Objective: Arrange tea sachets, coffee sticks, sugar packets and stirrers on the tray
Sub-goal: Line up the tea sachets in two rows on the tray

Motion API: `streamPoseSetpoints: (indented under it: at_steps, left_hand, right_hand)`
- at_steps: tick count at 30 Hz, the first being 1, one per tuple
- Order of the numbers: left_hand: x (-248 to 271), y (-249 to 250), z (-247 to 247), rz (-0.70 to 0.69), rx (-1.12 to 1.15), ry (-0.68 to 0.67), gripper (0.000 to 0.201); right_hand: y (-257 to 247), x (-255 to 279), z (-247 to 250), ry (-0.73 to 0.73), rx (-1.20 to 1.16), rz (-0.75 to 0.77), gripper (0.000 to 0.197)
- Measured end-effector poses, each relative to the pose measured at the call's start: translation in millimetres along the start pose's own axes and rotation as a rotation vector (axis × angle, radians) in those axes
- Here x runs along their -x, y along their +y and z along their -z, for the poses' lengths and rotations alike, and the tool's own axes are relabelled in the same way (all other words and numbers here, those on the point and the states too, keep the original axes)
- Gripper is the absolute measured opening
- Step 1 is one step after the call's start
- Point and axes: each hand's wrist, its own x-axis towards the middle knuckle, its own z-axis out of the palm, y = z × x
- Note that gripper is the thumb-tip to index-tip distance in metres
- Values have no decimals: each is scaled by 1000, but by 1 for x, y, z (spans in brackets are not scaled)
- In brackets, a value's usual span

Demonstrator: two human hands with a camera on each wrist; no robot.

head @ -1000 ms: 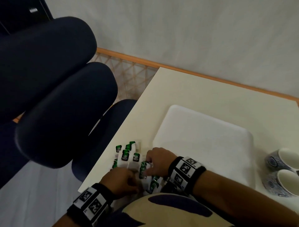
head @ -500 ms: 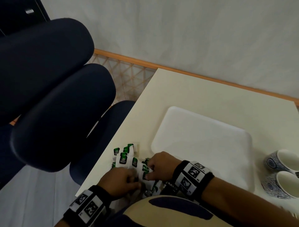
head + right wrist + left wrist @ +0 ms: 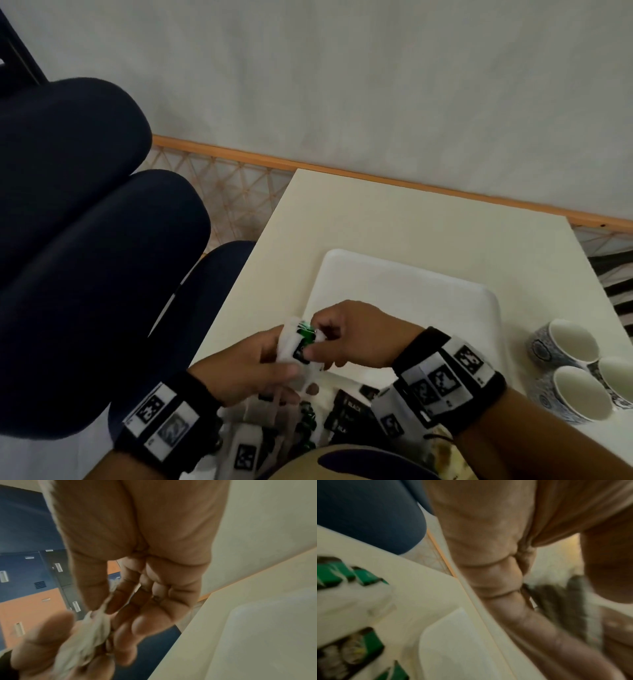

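White-green sachets (image 3: 301,344) pinched between left hand (image 3: 250,368), right hand (image 3: 356,337).

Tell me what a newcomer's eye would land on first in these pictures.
First, the two hands meeting at the table's near edge: the left hand and right hand both grip a bunch of white-and-green sachets. Just behind them lies the white tray, nothing on its visible part. At the far right stand blue-patterned cups.

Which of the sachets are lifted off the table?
The green-and-white sachets held between left hand and right hand; the others lie below.
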Motion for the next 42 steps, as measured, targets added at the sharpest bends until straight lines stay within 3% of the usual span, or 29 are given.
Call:
streamPoseSetpoints:
  at_steps: [2, 5, 9, 16, 21, 24, 28, 33, 36, 42]
  left_hand:
    - [-14, 8, -2, 16, 94, 91, 45]
    - [-36, 13, 2, -13, 50, 252, 17]
    - [-63, 20, 8, -77, -23, 381, 13]
    - [-93, 23, 24, -86, 29, 362, 37]
    - [-107, 28, 31, -55, 415, 421, 29]
    - [-114, 27, 37, -22, 390, 526, 25]
    - [-118, 20, 48, 39, 331, 678, 18]
    - [-112, 14, 55, 81, 192, 704, 19]
    - [-110, 14, 57, 91, 175, 711, 19]
    - [-106, 10, 61, 95, 207, 706, 20]
  right_hand:
    - [6, -4, 7, 104, -126, -35, 23]
    - [15, -10, 12, 235, -333, -105, 30]
    - [29, -24, 15, 359, -494, -141, 36]
    - [50, -51, 28, 538, -318, -111, 22]
    - [64, -64, 41, 530, -327, -61, 12]
    - [71, -72, 48, 535, -352, -88, 5]
    - [99, -95, 66, 649, -249, -222, 13]
    - [134, -130, 80, 703, -121, -387, 17]
    - [145, -148, 83, 723, -166, -414, 15]
    - [149, -160, 87, 748, -43, -479, 18]
